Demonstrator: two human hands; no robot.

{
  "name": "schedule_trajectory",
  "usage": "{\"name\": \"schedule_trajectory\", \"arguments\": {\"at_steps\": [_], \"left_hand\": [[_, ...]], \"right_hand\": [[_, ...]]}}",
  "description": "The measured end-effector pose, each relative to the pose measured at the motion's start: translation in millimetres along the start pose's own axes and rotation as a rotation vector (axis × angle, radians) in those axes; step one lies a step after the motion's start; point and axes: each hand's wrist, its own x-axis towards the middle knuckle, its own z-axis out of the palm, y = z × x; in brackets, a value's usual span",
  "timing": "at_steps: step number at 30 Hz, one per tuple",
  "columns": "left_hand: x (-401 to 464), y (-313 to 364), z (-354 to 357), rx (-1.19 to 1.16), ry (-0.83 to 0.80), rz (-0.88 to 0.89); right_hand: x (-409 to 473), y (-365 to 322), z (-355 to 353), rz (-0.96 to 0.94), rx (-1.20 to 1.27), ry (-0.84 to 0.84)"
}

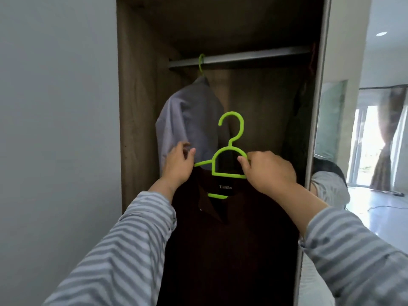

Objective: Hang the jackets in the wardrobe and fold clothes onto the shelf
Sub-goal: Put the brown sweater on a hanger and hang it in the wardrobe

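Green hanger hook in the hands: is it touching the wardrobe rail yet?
Apart. The head view shows the green hanger's hook well below the wardrobe rail, with the bare back panel between them.

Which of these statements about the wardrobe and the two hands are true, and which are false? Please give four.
1. The right hand holds the green hanger carrying the dark garment. True.
2. That hanger's hook is on the rail. False: it is below the rail, not hooked yet.
3. A grey shirt hangs on the rail. True.
4. The left hand rests at the person's side. False: it is raised beside the hanger's left arm.
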Motion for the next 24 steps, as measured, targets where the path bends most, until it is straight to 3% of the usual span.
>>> {"name": "schedule_trajectory", "arguments": {"at_steps": [9, 14, 17, 21, 24], "left_hand": [[24, -25, 24, 0.372, -0.141, 0.006], [65, -4, 17, 0.520, 0.247, 0.207], [106, 16, 0, 0.496, 0.352, 0.187], [152, 34, -24, 0.461, 0.226, 0.011], [166, 46, -28, 0.510, 0.192, 0.100]], "right_hand": [[17, 0, 20, 0.230, -0.148, -0.034], [47, -5, 20, 0.361, -0.212, -0.052], [67, -10, 14, 0.421, -0.230, -0.045], [99, -14, 1, 0.509, -0.292, 0.000], [124, -14, -8, 0.536, -0.314, 0.038]]}}
